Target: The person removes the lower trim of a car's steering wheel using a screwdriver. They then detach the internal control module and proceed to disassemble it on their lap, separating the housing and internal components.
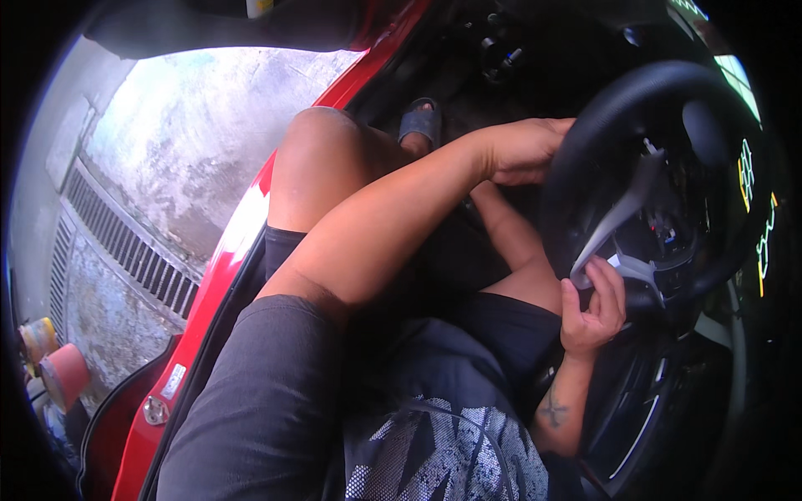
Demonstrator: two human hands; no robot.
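A black steering wheel [576, 113] stands in front of me on the right, its middle opened up with wires and small connectors [666, 234] showing. My left hand [535, 150] reaches to the left side of the rim; its fingers go out of sight behind it. Lower down, my right hand [593, 313] is closed, thumb and fingers pinching the lower end of a curved grey trim piece [622, 210]. That strip slants up across the wheel's opening. Beside my right fingertips sits another silver-grey trim part [639, 269] at the bottom of the wheel.
I sit in a red car with the door side open; the red sill [242, 225] runs along my left. Outside are a concrete floor [200, 125], a drain grate [125, 230] and a pink bucket [65, 376]. Pedals [501, 63] lie in the dark footwell.
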